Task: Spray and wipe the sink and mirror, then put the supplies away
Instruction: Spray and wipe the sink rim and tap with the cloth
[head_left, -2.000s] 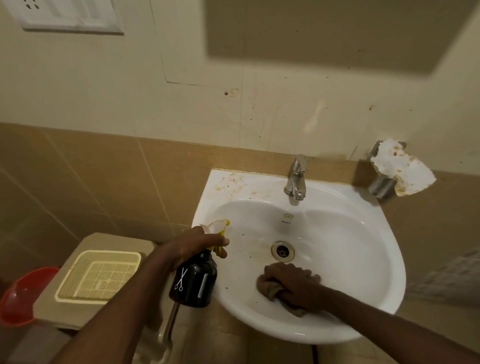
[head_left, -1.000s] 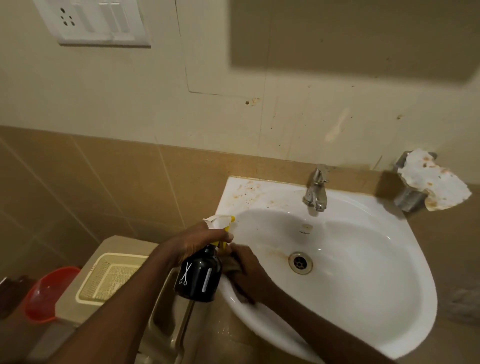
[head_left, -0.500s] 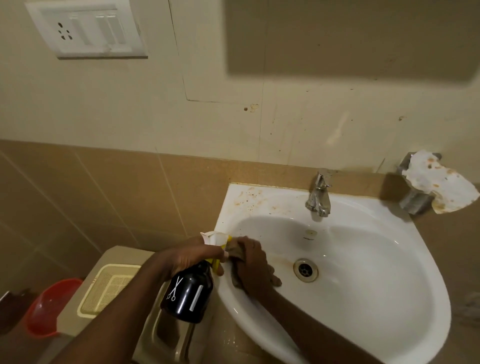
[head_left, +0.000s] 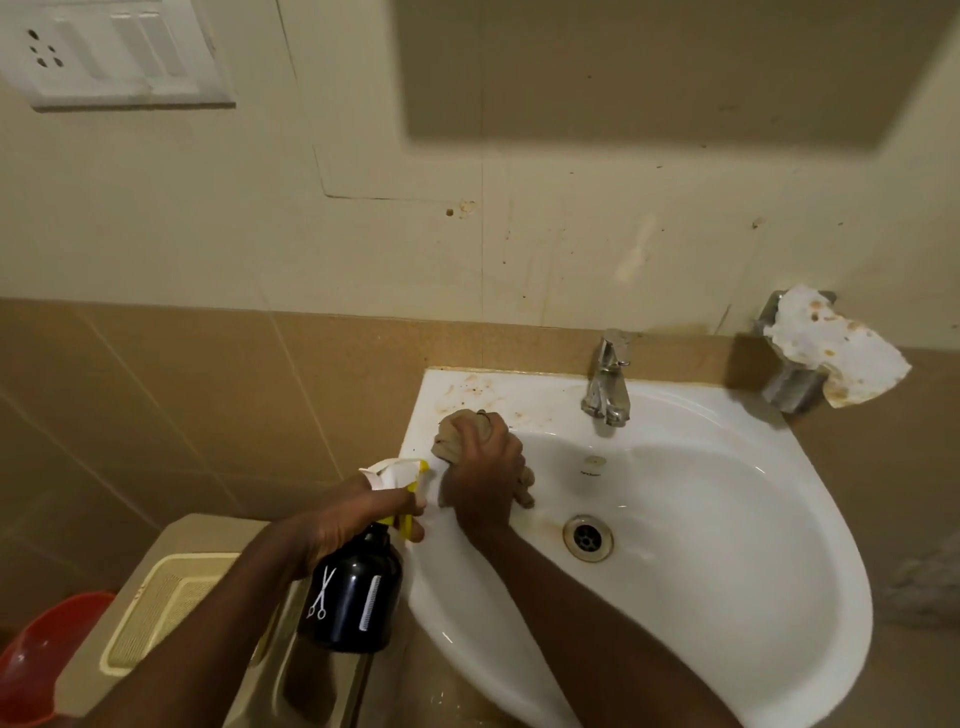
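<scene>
Right hand (head_left: 485, 467) gripping a bunched brown cloth (head_left: 460, 434), now pressed on the stained back-left rim of the white sink (head_left: 727, 519), having moved up from the left inner wall half a second earlier. Left hand (head_left: 353, 514) still gripping the black spray bottle (head_left: 356, 592) by its trigger head, just beside the sink's left edge.

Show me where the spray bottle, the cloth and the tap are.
spray bottle (head_left: 358, 603): head view, on its black body.
cloth (head_left: 454, 434): head view, on the bunched part above the right hand.
tap (head_left: 608, 384): head view, on the metal spout.
</scene>
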